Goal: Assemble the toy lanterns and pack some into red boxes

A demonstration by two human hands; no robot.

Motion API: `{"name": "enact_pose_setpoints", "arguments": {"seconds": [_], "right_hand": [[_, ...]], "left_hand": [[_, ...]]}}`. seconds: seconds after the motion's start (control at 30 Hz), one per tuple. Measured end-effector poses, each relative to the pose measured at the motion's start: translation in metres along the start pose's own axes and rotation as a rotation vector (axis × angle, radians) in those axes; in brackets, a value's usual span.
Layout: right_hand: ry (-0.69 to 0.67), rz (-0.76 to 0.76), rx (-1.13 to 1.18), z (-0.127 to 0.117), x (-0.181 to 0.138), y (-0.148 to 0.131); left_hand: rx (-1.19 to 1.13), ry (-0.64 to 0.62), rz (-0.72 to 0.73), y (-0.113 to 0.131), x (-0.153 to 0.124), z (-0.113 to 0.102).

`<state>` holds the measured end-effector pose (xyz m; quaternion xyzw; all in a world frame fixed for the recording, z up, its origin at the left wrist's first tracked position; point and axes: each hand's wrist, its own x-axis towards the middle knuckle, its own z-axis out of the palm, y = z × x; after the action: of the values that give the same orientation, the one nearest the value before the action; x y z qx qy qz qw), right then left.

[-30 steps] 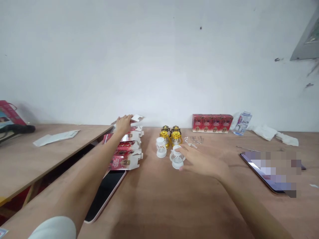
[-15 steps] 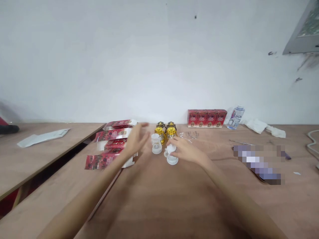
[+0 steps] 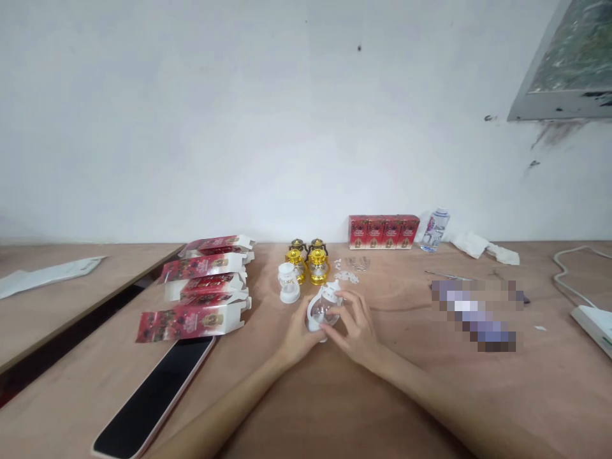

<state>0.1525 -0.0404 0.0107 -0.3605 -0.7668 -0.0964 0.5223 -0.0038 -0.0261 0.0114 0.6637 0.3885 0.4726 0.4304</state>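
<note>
Both my hands hold a small white toy lantern (image 3: 324,308) tilted above the wooden table (image 3: 363,395). My left hand (image 3: 297,336) cups it from below on the left. My right hand (image 3: 354,324) pinches its right side with the fingers closed on it. Just behind stands a second white lantern (image 3: 289,284), upright and untouched. Two gold lanterns (image 3: 310,262) stand behind that, near small white loose parts (image 3: 348,275).
Several flat red and white cartons (image 3: 201,293) lie stacked to the left. A phone (image 3: 155,395) lies face up at the near left. A row of red boxes (image 3: 383,231) and a water bottle (image 3: 434,229) stand by the wall. A white adapter with cable (image 3: 593,319) sits at the right edge.
My left hand left the cartons and came across to the lantern. My right hand lifted the lantern off the table and drew it nearer; both hands now grip it.
</note>
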Motion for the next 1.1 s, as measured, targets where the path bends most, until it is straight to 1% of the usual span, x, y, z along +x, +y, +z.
{"name": "enact_pose_setpoints", "arguments": {"seconds": [0.1,0.2,0.27,0.33,0.4,0.5,0.6,0.7,0.77,0.83,0.87,0.93,1.0,1.03,1.07,1.1], "right_hand": [[0.004,0.029,-0.102,0.003,-0.011,-0.002],[0.001,-0.017,-0.133,0.005,-0.015,-0.004],[0.028,-0.053,-0.134,0.005,-0.015,-0.004],[0.044,-0.053,-0.121,0.003,-0.014,-0.004],[0.005,-0.039,-0.097,0.002,-0.014,-0.003],[-0.105,-0.028,-0.050,0.002,-0.015,-0.002],[-0.174,-0.013,-0.026,0.004,-0.015,-0.002],[-0.210,-0.008,-0.023,0.004,-0.015,-0.003],[-0.187,0.032,0.045,0.001,-0.015,-0.001],[-0.129,0.145,0.177,-0.001,-0.015,0.005],[-0.084,0.236,0.247,-0.001,-0.015,0.011],[0.037,0.484,0.390,0.001,-0.012,0.025],[0.116,0.771,0.615,0.005,-0.009,0.041],[0.113,0.892,0.746,0.007,-0.006,0.048],[0.078,0.979,0.870,0.008,-0.004,0.054],[0.021,1.030,0.972,0.008,-0.001,0.058]], "left_hand": [[0.040,0.031,0.017,-0.004,-0.001,0.000],[0.012,0.104,0.003,-0.008,0.000,-0.007],[0.007,0.158,-0.019,-0.009,0.001,-0.011],[0.026,0.182,-0.022,-0.010,0.002,-0.014],[0.042,0.174,-0.008,-0.008,0.002,-0.015],[0.070,0.152,0.007,-0.006,-0.001,-0.013],[0.107,0.136,0.020,-0.004,-0.004,-0.012],[0.116,0.137,0.040,-0.004,-0.005,-0.012],[0.119,0.152,0.038,-0.004,-0.005,-0.012],[0.116,0.174,0.015,-0.003,-0.004,-0.012],[0.113,0.182,-0.005,-0.002,-0.003,-0.012],[0.095,0.157,-0.054,0.000,-0.002,-0.012],[0.065,0.095,-0.092,0.001,-0.003,-0.012],[0.043,0.065,-0.105,0.002,-0.003,-0.012],[0.020,0.045,-0.113,0.002,-0.003,-0.012],[-0.001,0.034,-0.121,0.002,-0.004,-0.012]]}}
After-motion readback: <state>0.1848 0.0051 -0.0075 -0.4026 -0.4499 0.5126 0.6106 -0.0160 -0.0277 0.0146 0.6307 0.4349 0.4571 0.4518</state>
